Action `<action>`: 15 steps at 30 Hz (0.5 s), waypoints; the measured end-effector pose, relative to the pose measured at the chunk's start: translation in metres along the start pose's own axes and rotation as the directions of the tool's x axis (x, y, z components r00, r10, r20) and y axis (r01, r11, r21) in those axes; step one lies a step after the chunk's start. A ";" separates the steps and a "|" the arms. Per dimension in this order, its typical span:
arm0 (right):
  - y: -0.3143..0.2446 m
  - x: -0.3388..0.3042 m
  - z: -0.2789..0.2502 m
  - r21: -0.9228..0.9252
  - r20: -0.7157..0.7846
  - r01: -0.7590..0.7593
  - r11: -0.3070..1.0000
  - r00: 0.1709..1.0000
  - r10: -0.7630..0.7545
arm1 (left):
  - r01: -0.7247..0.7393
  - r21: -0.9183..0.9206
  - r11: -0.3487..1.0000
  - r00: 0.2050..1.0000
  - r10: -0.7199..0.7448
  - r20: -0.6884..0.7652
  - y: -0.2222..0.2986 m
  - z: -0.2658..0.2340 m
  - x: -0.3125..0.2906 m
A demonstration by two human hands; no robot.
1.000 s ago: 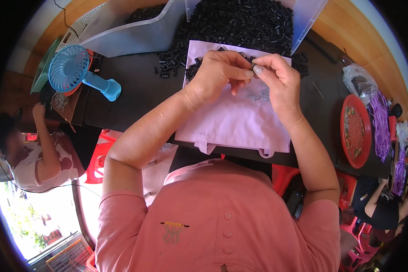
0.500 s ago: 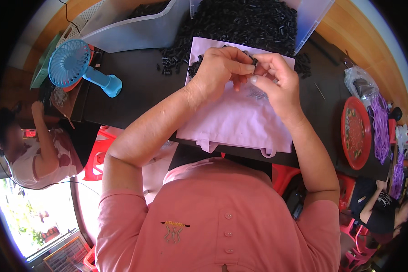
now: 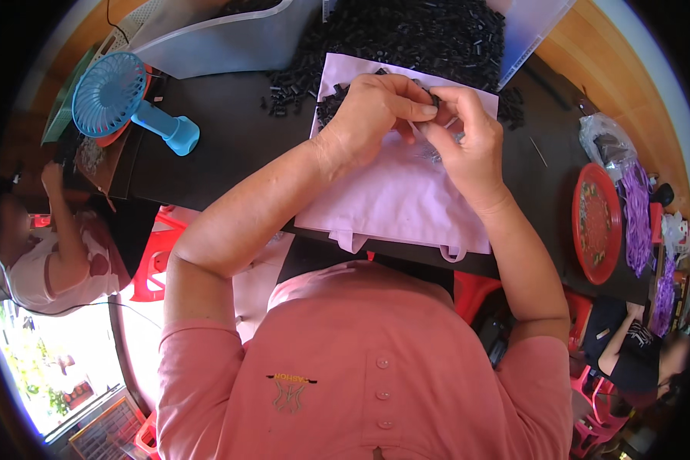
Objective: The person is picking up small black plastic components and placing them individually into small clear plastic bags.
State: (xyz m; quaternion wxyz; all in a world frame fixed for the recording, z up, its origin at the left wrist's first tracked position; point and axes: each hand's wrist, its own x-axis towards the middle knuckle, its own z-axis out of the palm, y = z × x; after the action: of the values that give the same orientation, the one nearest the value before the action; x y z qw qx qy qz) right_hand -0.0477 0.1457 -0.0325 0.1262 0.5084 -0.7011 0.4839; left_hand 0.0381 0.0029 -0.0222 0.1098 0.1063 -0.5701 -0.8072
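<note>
My left hand (image 3: pixel 376 109) and my right hand (image 3: pixel 471 142) meet above a pale purple cloth bag (image 3: pixel 395 195) that lies flat on the dark table. Both are closed, thumbs and fingertips pinching a small black cylindrical piece (image 3: pixel 435 100), mostly hidden by the fingers. Beside my left hand, several loose black pieces (image 3: pixel 331 103) rest on the bag. Thin silvery bits (image 3: pixel 431 153) lie on the cloth under my right hand, partly covered by it. Beyond the bag spreads a large heap of black cylindrical pieces (image 3: pixel 414 38).
A blue handheld fan (image 3: pixel 157 123) stands at the left, near a clear plastic bin (image 3: pixel 215 57). To the right are a thin metal rod (image 3: pixel 539 152), a red round tray (image 3: pixel 596 222) and purple cords (image 3: pixel 636 218). Other people sit at the far left and far right.
The whole view has shifted slightly. My hands stay together over the bag; the left thumb and right fingertips have moved a little around the small black piece.
</note>
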 end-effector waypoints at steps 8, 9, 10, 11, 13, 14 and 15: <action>-0.002 0.004 -0.012 0.291 0.095 -0.211 0.933 0.977 0.191 | 0.044 0.074 0.996 0.999 -0.044 -0.007 0.002 -0.004 0.001; -0.002 0.005 -0.014 0.310 0.117 -0.256 0.916 0.966 0.231 | 0.039 0.089 0.995 0.999 -0.039 0.005 0.002 -0.004 0.001; -0.002 0.005 -0.014 0.309 0.120 -0.260 0.915 0.965 0.233 | 0.033 0.104 0.994 0.999 -0.035 0.016 0.003 -0.004 0.000; -0.002 0.005 -0.015 0.322 0.137 -0.293 0.900 0.955 0.262 | 0.036 0.103 0.994 0.999 -0.038 0.016 0.004 -0.003 0.000; 0.000 0.006 -0.015 0.333 0.154 -0.330 0.884 0.943 0.294 | 0.060 0.118 0.991 0.998 -0.064 0.029 0.006 -0.002 -0.001; 0.002 0.007 -0.015 0.350 0.171 -0.348 0.870 0.937 0.305 | 0.062 0.117 0.991 0.997 -0.066 0.027 0.006 -0.003 -0.001; 0.002 0.008 -0.016 0.367 0.188 -0.366 0.855 0.930 0.316 | 0.067 0.102 0.993 0.997 -0.071 0.041 0.005 -0.004 0.000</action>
State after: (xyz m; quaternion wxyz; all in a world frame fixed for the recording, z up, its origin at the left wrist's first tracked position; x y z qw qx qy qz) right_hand -0.0576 0.1538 -0.0208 -0.1099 0.4192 -0.6739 0.5984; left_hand 0.0397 -0.0021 -0.0185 0.0638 0.1135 -0.6082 -0.7831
